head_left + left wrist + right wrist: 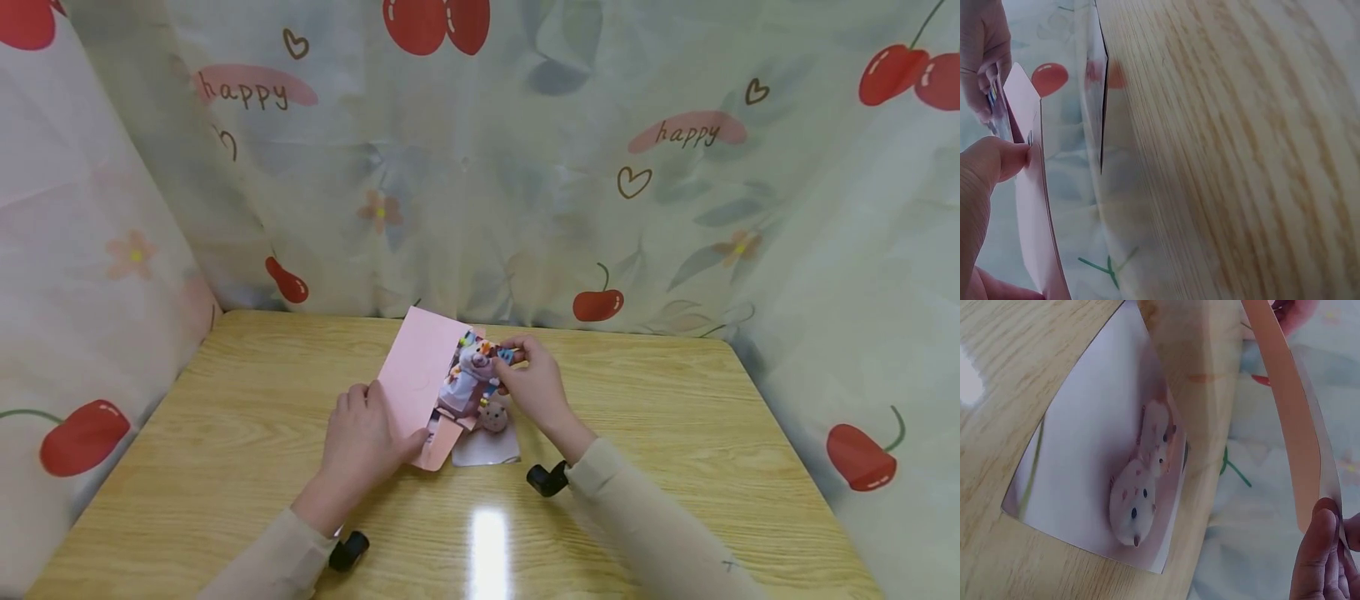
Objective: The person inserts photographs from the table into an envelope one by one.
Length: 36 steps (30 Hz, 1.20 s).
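In the head view my left hand (pixel 363 437) grips a pink envelope (pixel 412 367) raised above the table, its thumb on the near edge. My right hand (pixel 536 387) pinches a colourful photo card (pixel 463 383) by its right edge. The card's left part is hidden at the envelope's opening. Below them lies another photo (pixel 487 450) on the table; the right wrist view shows two white hamsters (pixel 1135 500) on it. An orange-pink flap (pixel 1291 425) hangs from the envelope there. In the left wrist view, the left thumb (pixel 997 159) presses the envelope's side.
The wooden table (pixel 660 467) ends at a patterned curtain (pixel 465 192) printed with cherries, which also closes off both sides. Black wrist-camera mounts (pixel 547 479) sit at both cuffs, low over the table. A bright light reflection (pixel 489 550) shows near the front.
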Tool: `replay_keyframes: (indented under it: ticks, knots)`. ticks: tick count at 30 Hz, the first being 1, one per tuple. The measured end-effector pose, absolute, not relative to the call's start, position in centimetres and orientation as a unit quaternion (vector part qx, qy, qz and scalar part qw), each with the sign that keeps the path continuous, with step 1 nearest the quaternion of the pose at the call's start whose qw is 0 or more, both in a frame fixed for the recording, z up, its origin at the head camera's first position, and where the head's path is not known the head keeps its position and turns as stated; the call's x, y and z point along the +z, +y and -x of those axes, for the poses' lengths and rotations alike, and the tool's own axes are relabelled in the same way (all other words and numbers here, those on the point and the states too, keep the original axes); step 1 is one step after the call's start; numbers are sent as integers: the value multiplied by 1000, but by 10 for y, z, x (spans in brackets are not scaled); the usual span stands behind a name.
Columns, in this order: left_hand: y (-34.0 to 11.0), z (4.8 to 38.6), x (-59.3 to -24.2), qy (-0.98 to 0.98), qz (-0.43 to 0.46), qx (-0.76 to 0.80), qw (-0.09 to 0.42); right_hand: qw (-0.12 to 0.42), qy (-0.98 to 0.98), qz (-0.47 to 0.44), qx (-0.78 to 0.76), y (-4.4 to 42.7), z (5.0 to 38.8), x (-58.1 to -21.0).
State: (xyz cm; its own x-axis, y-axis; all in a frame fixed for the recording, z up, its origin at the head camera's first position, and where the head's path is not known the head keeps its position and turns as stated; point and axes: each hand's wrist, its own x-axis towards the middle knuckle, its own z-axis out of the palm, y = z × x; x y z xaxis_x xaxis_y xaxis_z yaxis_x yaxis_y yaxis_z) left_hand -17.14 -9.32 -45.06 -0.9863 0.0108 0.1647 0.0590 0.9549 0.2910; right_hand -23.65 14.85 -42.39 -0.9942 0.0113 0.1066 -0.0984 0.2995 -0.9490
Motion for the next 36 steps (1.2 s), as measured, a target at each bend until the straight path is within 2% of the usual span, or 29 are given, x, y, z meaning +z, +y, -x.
replay_keyframes:
  ticks: [11,27,36]
  knots:
    - [-94,172,-453,-981,39,-163,101,8,-818,-41,574,148,235,-423]
    - [-88,170,-451,-982,26,-166,86,-23,-809,-61,584,147,230,-417]
    - [-87,169,-449,-978,54,-168,113,-54,-799,-23,598,145,241,-431]
